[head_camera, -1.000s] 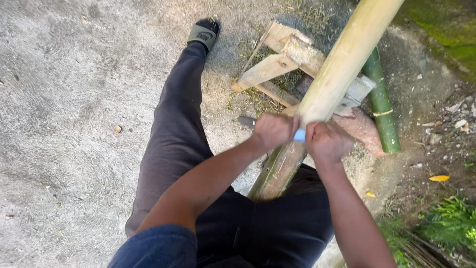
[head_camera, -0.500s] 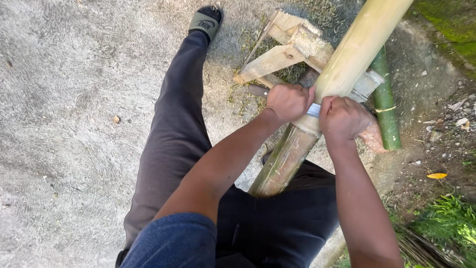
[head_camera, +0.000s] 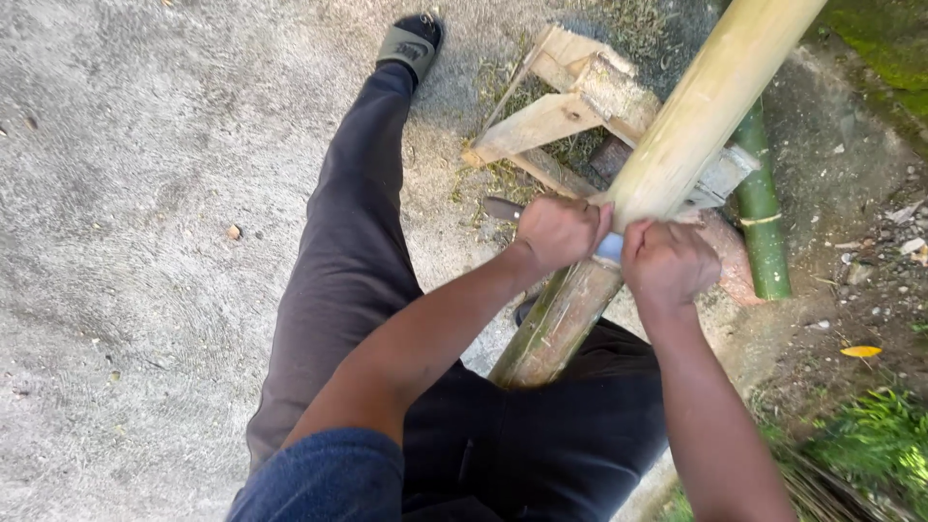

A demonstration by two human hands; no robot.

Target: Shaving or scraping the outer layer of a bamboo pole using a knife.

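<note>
**Two hands drawing a blade along a bamboo pole**

Left hand [head_camera: 559,230] and right hand [head_camera: 667,266], each grip closed on a metal two-handled blade [head_camera: 609,247], flank the thick pale-yellow bamboo pole [head_camera: 677,155] at centre right, resting on a wooden trestle [head_camera: 561,106].

The thick pale bamboo pole [head_camera: 677,145] slants between the left hand [head_camera: 559,230] and right hand [head_camera: 667,263], over the rough wooden trestle [head_camera: 570,101]; the thin green bamboo stalk [head_camera: 762,208] lies right.
</note>
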